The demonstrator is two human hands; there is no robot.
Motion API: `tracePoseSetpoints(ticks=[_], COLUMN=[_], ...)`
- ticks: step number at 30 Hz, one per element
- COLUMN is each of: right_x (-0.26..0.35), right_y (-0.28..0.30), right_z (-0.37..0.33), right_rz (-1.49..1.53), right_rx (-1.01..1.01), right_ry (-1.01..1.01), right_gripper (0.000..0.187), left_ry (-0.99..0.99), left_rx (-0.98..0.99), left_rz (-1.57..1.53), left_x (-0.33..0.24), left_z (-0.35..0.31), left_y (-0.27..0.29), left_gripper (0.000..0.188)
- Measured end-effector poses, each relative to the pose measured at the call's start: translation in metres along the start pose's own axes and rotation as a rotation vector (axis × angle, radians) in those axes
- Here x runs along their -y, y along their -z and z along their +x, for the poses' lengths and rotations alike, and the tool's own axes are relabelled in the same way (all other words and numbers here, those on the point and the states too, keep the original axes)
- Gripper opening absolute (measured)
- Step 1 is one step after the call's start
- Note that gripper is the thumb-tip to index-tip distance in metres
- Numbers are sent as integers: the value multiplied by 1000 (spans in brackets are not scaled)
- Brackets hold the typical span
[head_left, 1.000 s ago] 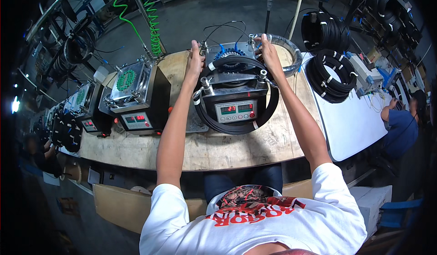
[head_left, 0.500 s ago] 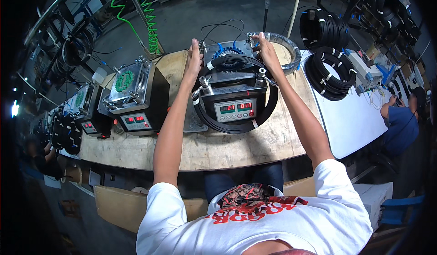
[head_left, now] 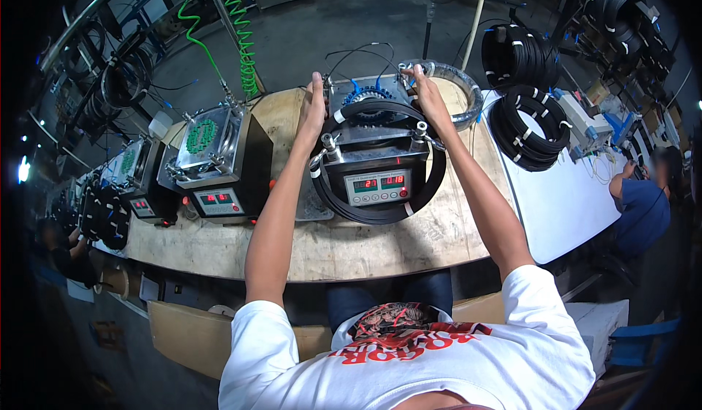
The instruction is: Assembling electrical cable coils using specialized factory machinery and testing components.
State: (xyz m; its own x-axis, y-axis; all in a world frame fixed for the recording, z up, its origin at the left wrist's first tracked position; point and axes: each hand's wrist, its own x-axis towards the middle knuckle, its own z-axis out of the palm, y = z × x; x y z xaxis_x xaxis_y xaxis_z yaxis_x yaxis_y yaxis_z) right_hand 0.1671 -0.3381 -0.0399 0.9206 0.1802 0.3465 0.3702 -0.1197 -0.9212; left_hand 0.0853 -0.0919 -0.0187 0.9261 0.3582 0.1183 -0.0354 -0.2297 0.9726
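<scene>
A black polishing machine (head_left: 335, 174) with a metal top and a red-lit display panel (head_left: 379, 186) stands before me. A coil of black cable (head_left: 431, 183) hangs around its front, tied with white bands. On its top, a round blue-rimmed fixture (head_left: 369, 97) is partly covered by the coil. My left hand (head_left: 313, 110) is at the far left corner, thumb up, its other fingers mostly hidden. At the far right corner, my right hand (head_left: 428, 97) has its fingers closed at a metal clamp post (head_left: 404, 68). Near posts (head_left: 330, 144) stand untouched.
Two similar machines, one with a green fixture (head_left: 201, 136), stand to the left on the wooden table (head_left: 351, 253). Clear-wrapped tubing (head_left: 472, 95) curves behind my right hand. Black cable coils (head_left: 530, 128) lie on the white table at right, where another person (head_left: 643, 209) sits.
The whole scene sits slightly lower in the picture. Both hands stay at the machine's far corners, with the right fingers shifted a little. The reading on the display has changed.
</scene>
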Motion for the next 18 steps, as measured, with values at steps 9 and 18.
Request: tracePoseSetpoints(ticks=[9,18], right_x=[8,-4], right_y=[-2,0], right_z=[-4,2], right_rz=[-84,-48], right_rx=[-18,8], right_ry=[32,-4], right_gripper=[66,68], left_ry=[-2,-80], left_rx=[65,-11], left_rz=[-66,73], left_x=[24,36], left_z=[14,27], left_y=[6,5], left_gripper=[92,93])
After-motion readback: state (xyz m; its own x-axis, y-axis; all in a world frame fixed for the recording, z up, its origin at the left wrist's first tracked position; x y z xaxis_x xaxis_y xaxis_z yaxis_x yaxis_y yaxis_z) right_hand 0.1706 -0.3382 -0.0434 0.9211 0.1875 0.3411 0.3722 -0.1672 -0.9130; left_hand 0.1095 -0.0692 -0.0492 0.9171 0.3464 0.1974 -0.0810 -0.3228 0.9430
